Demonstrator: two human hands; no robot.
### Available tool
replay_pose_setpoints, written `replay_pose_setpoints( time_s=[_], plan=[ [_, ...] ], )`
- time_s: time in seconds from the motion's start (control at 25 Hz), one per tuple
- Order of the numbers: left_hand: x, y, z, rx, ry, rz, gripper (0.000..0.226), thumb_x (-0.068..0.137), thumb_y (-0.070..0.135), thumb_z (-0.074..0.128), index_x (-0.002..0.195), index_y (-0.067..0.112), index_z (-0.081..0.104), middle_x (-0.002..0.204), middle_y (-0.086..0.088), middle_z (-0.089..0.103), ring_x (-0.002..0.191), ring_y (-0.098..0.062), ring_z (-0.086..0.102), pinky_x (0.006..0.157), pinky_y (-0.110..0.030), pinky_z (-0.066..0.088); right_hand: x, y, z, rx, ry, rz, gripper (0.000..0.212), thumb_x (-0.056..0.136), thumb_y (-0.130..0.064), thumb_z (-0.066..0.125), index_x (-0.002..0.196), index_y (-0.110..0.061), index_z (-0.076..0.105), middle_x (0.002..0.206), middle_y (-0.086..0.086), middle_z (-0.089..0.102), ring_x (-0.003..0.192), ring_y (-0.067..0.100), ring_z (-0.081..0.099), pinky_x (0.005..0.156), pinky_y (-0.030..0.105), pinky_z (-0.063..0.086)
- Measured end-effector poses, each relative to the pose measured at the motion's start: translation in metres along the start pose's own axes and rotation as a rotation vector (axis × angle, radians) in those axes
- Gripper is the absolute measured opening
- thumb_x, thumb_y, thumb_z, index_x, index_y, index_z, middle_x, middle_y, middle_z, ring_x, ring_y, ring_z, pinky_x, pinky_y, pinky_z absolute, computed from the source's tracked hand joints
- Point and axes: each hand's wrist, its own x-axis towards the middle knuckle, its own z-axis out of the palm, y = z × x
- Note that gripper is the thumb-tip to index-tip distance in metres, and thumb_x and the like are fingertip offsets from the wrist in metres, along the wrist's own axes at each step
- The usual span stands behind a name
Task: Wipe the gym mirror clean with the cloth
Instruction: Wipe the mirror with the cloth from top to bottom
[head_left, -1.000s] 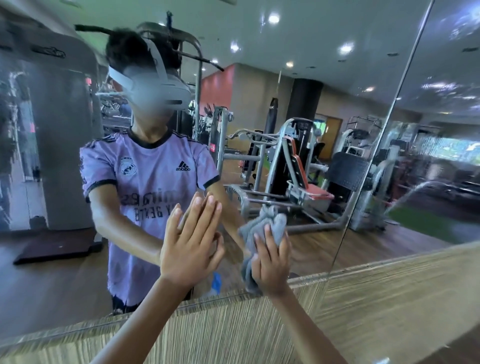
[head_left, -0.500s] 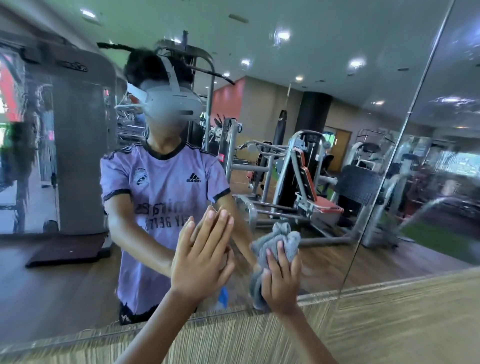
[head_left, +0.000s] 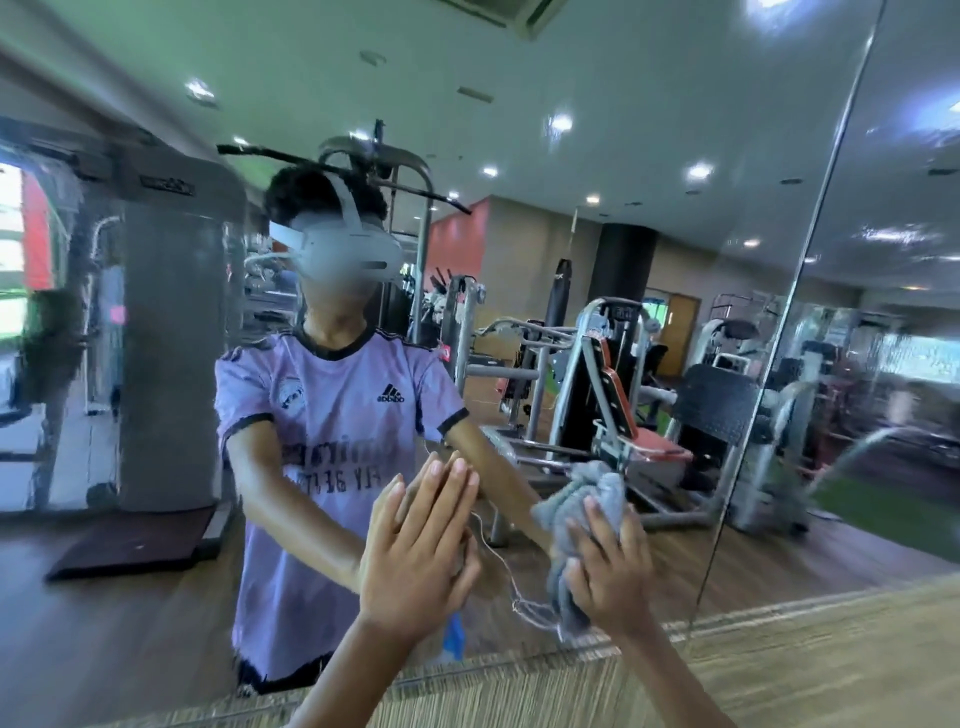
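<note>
A: On the left of the gym mirror (head_left: 156, 597), a grey pillar (head_left: 171, 364) shows in the reflection. Now the left hand (head_left: 415, 551)?
B: Flat on the glass, fingers (head_left: 441, 488) straight and close together, holding nothing.
A: Just right of it?
B: Loose threads (head_left: 498, 561) trail from the grey cloth (head_left: 587, 499), bunched against the mirror near its bottom edge. The right hand (head_left: 610, 577) presses it there, fingers wrapped over the cloth, gripping it.
A: Further right?
B: A seam (head_left: 779, 332) between mirror panels, woven wall panelling (head_left: 779, 665) below.
</note>
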Motion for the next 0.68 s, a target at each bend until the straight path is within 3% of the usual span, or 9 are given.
replay_pose_setpoints(
  time_s=[0.08, 0.16, 0.24, 0.36, 0.4, 0.44, 0.6, 0.68],
  plan=[
    [0.013, 0.005, -0.009, -0.023, -0.017, -0.065, 0.064, 0.088, 0.038, 0.048, 0.146, 0.012, 0.047, 0.157, -0.006, 0.036, 0.146, -0.021, 0.031, 0.124, -0.045, 0.005, 0.024, 0.011, -0.005, 0.012, 0.083, 0.297, 0.05, 0.1, -0.025, 0.032, 0.147, -0.013, 0.041, 0.16, 0.006, 0.028, 0.15, 0.022, 0.02, 0.115, 0.056, 0.026],
    [0.043, 0.007, -0.014, -0.041, -0.004, -0.107, 0.067, 0.088, 0.042, 0.047, 0.148, 0.013, 0.044, 0.16, -0.006, 0.032, 0.147, -0.021, 0.029, 0.123, -0.047, 0.003, 0.078, 0.0, -0.006, 0.079, 0.171, 0.539, 0.047, 0.098, -0.017, 0.035, 0.141, -0.001, 0.048, 0.155, 0.013, 0.034, 0.149, 0.025, 0.022, 0.121, 0.051, 0.018],
    [0.078, 0.001, -0.018, -0.063, 0.024, -0.096, 0.07, 0.089, 0.045, 0.045, 0.15, 0.012, 0.041, 0.161, -0.008, 0.03, 0.149, -0.023, 0.026, 0.121, -0.051, 0.005, 0.108, -0.027, -0.007, 0.151, 0.206, 0.511, 0.047, 0.1, -0.016, 0.034, 0.145, -0.007, 0.043, 0.156, 0.012, 0.037, 0.146, 0.034, 0.028, 0.121, 0.051, 0.017],
    [0.131, -0.028, -0.025, -0.054, 0.079, -0.08, 0.069, 0.093, 0.047, 0.039, 0.151, 0.011, 0.04, 0.161, -0.009, 0.029, 0.15, -0.026, 0.024, 0.119, -0.056, 0.012, 0.089, -0.024, -0.004, 0.069, 0.095, 0.041, 0.047, 0.105, -0.025, 0.027, 0.151, -0.02, 0.035, 0.161, -0.003, 0.028, 0.147, 0.031, 0.026, 0.12, 0.051, 0.021],
    [0.148, -0.038, -0.027, -0.042, 0.098, -0.074, 0.068, 0.094, 0.047, 0.037, 0.152, 0.011, 0.038, 0.162, -0.009, 0.028, 0.15, -0.026, 0.023, 0.118, -0.057, 0.017, 0.092, -0.005, -0.009, 0.055, 0.086, -0.011, 0.047, 0.106, -0.027, 0.024, 0.151, -0.021, 0.035, 0.162, -0.006, 0.025, 0.148, 0.029, 0.026, 0.118, 0.053, 0.024],
    [0.16, -0.046, -0.029, -0.021, 0.105, -0.064, 0.068, 0.096, 0.047, 0.036, 0.153, 0.011, 0.036, 0.163, -0.01, 0.026, 0.151, -0.027, 0.022, 0.117, -0.058, 0.02, 0.103, 0.01, -0.014, 0.046, 0.11, 0.031, 0.047, 0.106, -0.028, 0.021, 0.151, -0.019, 0.034, 0.162, -0.005, 0.025, 0.147, 0.028, 0.028, 0.114, 0.056, 0.027],
    [0.188, -0.056, -0.027, 0.072, 0.102, -0.03, 0.073, 0.096, 0.048, 0.041, 0.156, 0.01, 0.027, 0.164, -0.012, 0.019, 0.153, -0.03, 0.014, 0.118, -0.059, 0.018, 0.206, 0.027, -0.029, 0.113, 0.282, 0.508, 0.047, 0.105, -0.027, 0.027, 0.148, -0.01, 0.037, 0.157, 0.006, 0.033, 0.148, 0.021, 0.025, 0.114, 0.057, 0.03],
    [0.185, -0.055, -0.025, 0.076, 0.12, -0.023, 0.073, 0.096, 0.047, 0.043, 0.156, 0.008, 0.028, 0.164, -0.013, 0.02, 0.152, -0.031, 0.016, 0.119, -0.059, 0.018, 0.222, 0.003, -0.028, 0.144, 0.302, 0.487, 0.047, 0.106, -0.028, 0.026, 0.149, -0.012, 0.038, 0.158, 0.007, 0.034, 0.149, 0.023, 0.023, 0.119, 0.052, 0.023]
  ],
)
